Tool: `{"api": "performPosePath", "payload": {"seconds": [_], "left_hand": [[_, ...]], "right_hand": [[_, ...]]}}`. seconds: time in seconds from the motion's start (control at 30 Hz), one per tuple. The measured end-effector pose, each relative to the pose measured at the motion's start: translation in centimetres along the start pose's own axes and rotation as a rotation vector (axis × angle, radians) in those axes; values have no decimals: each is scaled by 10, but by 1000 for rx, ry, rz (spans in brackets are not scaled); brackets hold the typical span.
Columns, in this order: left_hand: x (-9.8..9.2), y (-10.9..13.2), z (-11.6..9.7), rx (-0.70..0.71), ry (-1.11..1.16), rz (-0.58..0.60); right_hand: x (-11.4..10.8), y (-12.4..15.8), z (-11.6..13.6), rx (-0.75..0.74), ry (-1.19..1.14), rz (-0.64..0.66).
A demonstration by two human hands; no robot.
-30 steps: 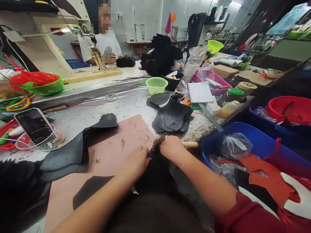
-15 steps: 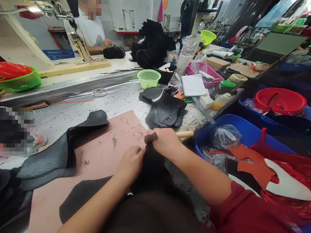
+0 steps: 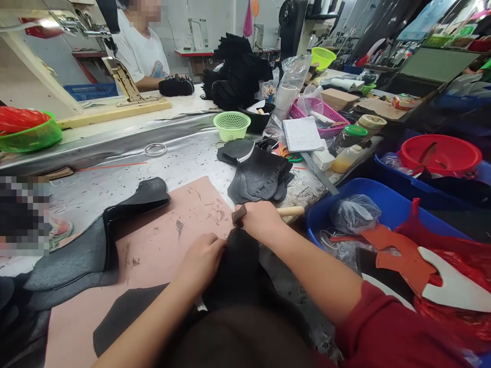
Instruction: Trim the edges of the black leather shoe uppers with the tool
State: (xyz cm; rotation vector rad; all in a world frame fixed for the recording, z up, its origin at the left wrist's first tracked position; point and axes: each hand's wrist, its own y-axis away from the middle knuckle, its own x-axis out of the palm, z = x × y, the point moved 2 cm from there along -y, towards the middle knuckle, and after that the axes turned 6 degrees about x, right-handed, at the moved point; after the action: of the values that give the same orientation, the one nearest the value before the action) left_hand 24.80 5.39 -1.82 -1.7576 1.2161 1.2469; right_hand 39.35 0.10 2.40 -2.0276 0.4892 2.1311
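My right hand (image 3: 261,221) is closed around a small hammer (image 3: 290,211) with a wooden handle; its dark head pokes out to the left of my fist. My left hand (image 3: 202,259) presses with curled fingers on a black leather piece (image 3: 240,266) lying at the near edge of the pink cutting mat (image 3: 172,230). The hammer head hovers just above the far end of that piece. A long black leather piece (image 3: 88,245) lies on the mat's left side. A stack of cut black leather pieces (image 3: 259,179) sits just beyond my right hand.
A blue tub (image 3: 383,209) with plastic bags and orange cut-outs stands at the right, a red basin (image 3: 441,153) behind it. A green mesh basket (image 3: 231,124), notebook (image 3: 302,134), pink tray (image 3: 326,118) and glue jars crowd the far right. Another person (image 3: 140,48) sits across by a sewing machine.
The view shifted slightly. My right hand with the hammer dipped a little toward the black piece; my left hand stayed pressing on it.
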Motion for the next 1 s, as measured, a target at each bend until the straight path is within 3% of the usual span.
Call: {"api": "performPosePath", "payload": {"seconds": [0.33,0.77,1.0], "left_hand": [[-2,9,5,16,86,17],[-6,31,10,-16,129,52],[-9,42,13,0,68,100]], "right_hand": [[5,9,7,-29,-24,-6],[2,20,25,-46,-66,112],[4,26,37,-96,-89,68]]}}
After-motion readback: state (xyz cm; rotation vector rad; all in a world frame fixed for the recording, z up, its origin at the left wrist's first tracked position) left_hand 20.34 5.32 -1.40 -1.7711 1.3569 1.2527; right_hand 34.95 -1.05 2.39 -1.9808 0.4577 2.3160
